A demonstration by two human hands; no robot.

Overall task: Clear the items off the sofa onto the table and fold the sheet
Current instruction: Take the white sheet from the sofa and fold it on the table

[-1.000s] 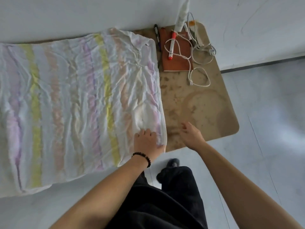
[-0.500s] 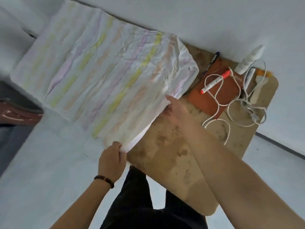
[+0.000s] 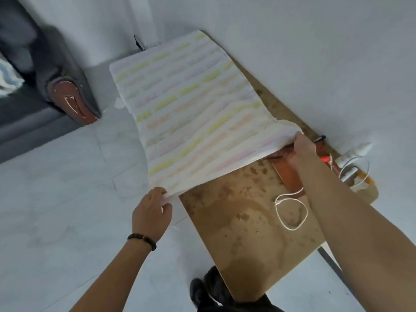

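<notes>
Across the far stretch of the stained brown wooden desk lies the crumpled white sheet with pastel yellow, pink and orange stripes, running away toward the desk's far end with its near short edge raised between the two hands. Well apart to the left, the dark grey sofa shows only an arm and part of a seat, so whether anything is left on it cannot be told. The left hand, a dark bead bracelet at its wrist, has its fingers curled and pinching the sheet's near corner just off the desk's front edge. The right hand grips the opposite corner on the wall side, fingers closed on the cloth, lifted over the orange-brown notebook. A thin white cable loops on the bare wood beside the notebook, and a red marker lies just behind the right wrist. The step in hand looks like a fold along the sheet's length. To do it well, the person would likely hold both corners level with the edge taut between them, carry it over to meet the far edge, match the corners before letting go, and lift the right side high enough that the cloth drags neither cable nor marker.
</notes>
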